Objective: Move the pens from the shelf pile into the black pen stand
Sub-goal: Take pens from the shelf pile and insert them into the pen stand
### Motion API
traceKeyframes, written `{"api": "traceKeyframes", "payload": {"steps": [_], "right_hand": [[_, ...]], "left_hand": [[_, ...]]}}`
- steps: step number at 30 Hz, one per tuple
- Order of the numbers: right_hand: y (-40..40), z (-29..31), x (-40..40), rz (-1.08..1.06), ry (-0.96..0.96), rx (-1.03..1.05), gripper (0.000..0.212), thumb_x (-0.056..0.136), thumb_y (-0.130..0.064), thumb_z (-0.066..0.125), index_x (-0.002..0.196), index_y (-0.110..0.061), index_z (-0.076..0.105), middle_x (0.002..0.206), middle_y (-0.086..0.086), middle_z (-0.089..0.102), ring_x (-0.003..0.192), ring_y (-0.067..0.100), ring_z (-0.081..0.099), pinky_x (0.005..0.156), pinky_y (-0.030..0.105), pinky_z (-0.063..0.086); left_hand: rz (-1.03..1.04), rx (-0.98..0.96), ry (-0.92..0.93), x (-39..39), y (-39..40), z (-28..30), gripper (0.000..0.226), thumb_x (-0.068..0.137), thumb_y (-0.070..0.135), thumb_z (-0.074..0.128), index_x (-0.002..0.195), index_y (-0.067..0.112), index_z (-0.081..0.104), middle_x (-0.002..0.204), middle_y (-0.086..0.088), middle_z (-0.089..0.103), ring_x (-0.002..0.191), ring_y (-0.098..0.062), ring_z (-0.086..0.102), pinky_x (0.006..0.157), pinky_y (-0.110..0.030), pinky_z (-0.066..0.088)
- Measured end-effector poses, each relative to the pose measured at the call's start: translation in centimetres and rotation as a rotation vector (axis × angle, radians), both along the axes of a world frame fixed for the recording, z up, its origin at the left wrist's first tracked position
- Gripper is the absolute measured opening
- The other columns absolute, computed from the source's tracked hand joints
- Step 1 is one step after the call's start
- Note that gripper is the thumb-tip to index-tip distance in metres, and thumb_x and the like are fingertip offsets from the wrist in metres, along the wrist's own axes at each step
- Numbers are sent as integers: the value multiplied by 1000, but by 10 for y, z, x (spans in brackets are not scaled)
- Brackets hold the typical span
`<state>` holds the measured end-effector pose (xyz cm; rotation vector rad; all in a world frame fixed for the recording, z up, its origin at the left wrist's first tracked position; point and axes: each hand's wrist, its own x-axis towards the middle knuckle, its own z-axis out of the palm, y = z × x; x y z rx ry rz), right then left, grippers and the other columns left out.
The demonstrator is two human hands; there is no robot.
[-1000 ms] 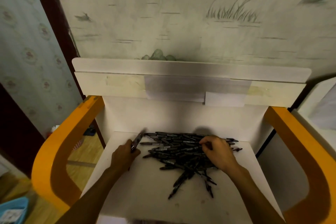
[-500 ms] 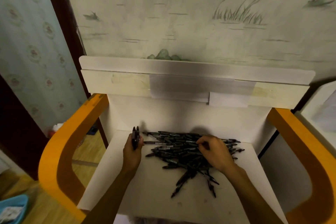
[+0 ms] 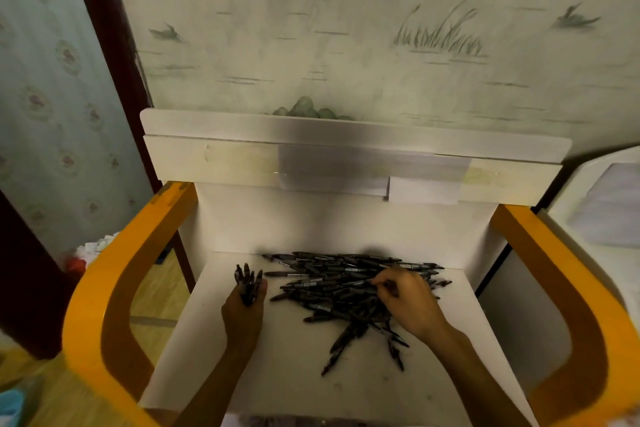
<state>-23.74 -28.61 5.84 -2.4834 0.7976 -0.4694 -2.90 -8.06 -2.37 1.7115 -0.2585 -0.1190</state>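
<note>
The pens (image 3: 346,282) lie heaped at centre frame on the white shelf (image 3: 294,367). The left hand (image 3: 244,307) grips a small upright bunch; the right hand (image 3: 407,298) pinches one from the heap. They look light, stiff and smooth, best pinched mid-barrel.

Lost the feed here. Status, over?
Left hand grips bundle of pens. Right hand pinching pen in the pile. Stand not visible. Nothing obstructing.
</note>
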Motion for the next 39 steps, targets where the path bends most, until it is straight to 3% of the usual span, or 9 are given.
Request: {"api": "traceKeyframes", "payload": {"steps": [7,9,12,16,18,22,24,30,39], "right_hand": [[13,9,-12,-42,33,-18,19,90,-18,60,100,-29,72,101,-12,68,84,1,62,76,16,49],[17,12,-16,-64,20,-15,20,90,-18,60,100,-31,72,102,-12,69,85,1,63,77,18,52],[22,24,-23,-99,-2,-22,20,90,-19,60,100,-34,70,103,-13,68,86,3,63,80,26,54],[31,51,-37,-135,-65,-56,19,91,-18,61,102,-30,71,103,-13,65,84,4,62,80,23,54],[32,66,-49,-158,-81,-81,18,92,-19,60,103,-28,71,103,-13,64,84,3,61,76,17,50],[31,90,-84,-200,-106,-135,16,94,-21,59,102,-31,68,102,-16,62,85,-2,59,68,5,38],[29,100,-107,-225,-122,-162,16,95,-22,58,104,-32,67,104,-17,60,86,-2,57,68,6,38],[16,115,-197,-316,-135,-238,17,92,-21,59,104,-29,69,102,-14,65,86,3,58,71,16,44],[-3,110,-373,-412,-90,-234,18,94,-28,59,111,-29,66,111,-11,64,89,5,62,71,25,51]], "left_hand": [[-23,22,6,-9,8,-5,15,93,19,67,99,5,67,76,-6,66,72,-21,63,70,-24,51],[-28,-9,30,-12,5,4,13,94,18,65,102,8,67,77,-8,67,73,-24,65,70,-29,54],[-167,-41,33,-16,-7,27,27,94,16,65,119,6,64,86,-12,69,72,-27,66,55,-15,52],[-437,22,63,-27,-36,68,51,92,19,70,139,17,50,120,1,62,106,-20,59,95,-35,51],[-527,18,83,-42,-51,91,51,92,20,70,137,23,46,122,9,56,111,-14,54,99,-34,46],[-750,-48,139,-83,-73,129,19,94,24,67,107,14,57,73,0,59,63,-14,54,58,-25,50],[-806,-79,140,-107,-82,143,16,96,26,63,97,10,61,62,-1,56,55,-15,50,54,-24,46],[-945,-119,109,-198,-98,184,25,97,34,60,104,12,70,75,0,68,54,-14,56,51,-26,49],[-1033,-169,165,-354,-130,192,20,99,25,59,99,6,57,69,-3,58,47,-8,43,42,-19,32]]}}
